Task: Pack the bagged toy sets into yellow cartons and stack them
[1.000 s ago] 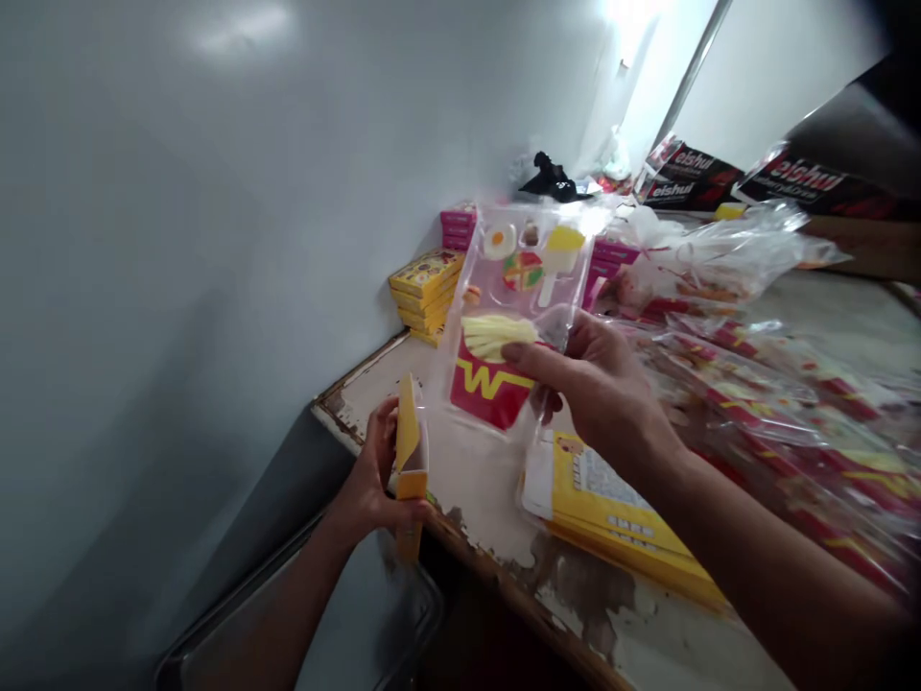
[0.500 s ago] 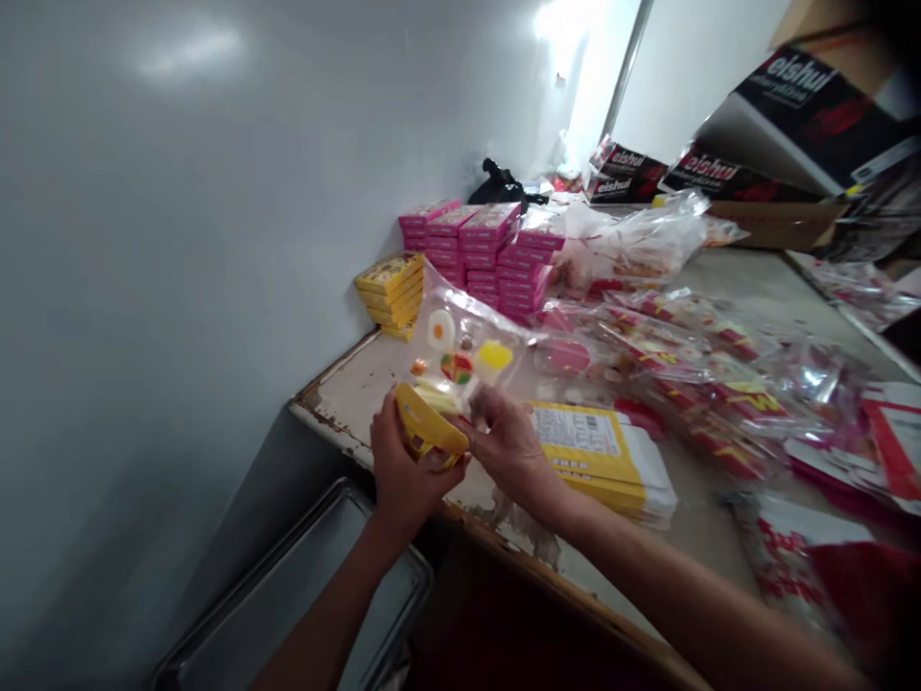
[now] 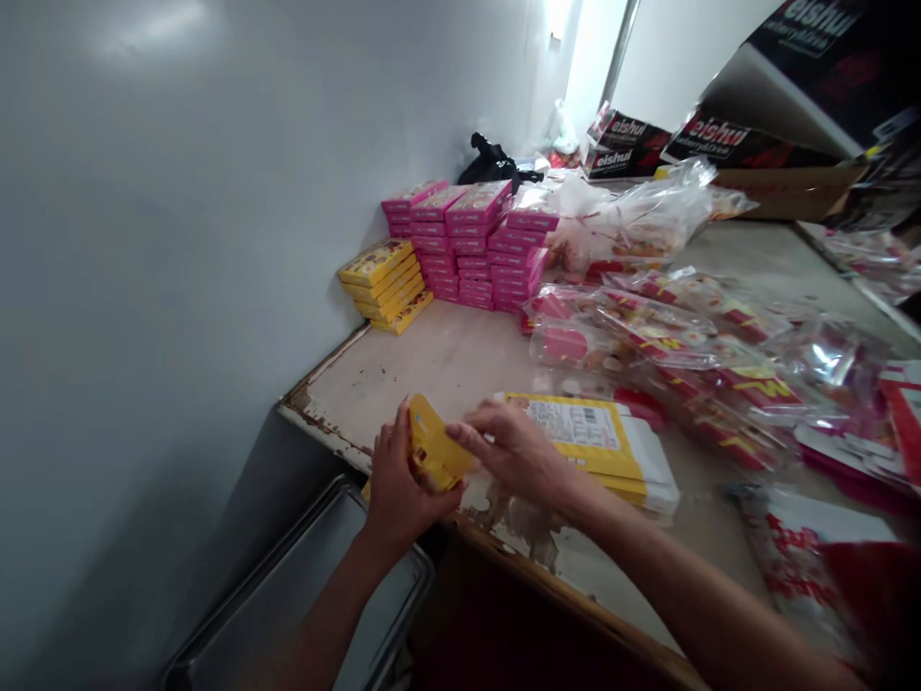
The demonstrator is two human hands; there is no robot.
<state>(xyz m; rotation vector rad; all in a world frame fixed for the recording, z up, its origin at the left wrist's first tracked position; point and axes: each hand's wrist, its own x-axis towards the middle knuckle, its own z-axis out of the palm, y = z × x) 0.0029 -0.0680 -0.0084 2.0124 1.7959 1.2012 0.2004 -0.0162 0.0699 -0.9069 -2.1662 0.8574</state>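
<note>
My left hand [image 3: 403, 480] is wrapped round a small yellow cardboard box [image 3: 434, 443], held tilted above the front edge of the table. My right hand [image 3: 514, 443] is at the box's right side, its fingers curled and its thumb at the box's upper edge; motion blurs the contact. The clear bag of candy no longer shows, and the inside of the box is hidden from me. Just beyond my right hand lies a stack of flattened yellow boxes [image 3: 586, 432] with white end flaps.
Filled yellow boxes [image 3: 381, 278] stand stacked by the wall, beside several piles of pink boxes [image 3: 475, 235]. Clear candy packs [image 3: 676, 336] spread across the right of the table [image 3: 417, 360]. A metal tray [image 3: 288, 585] sits below the table edge. Black cartons [image 3: 726, 139] stand behind.
The clear candy bag above the box has gone from sight. My left hand has turned the box more upright, and my right hand has shifted slightly right. The view has tipped a little downward.
</note>
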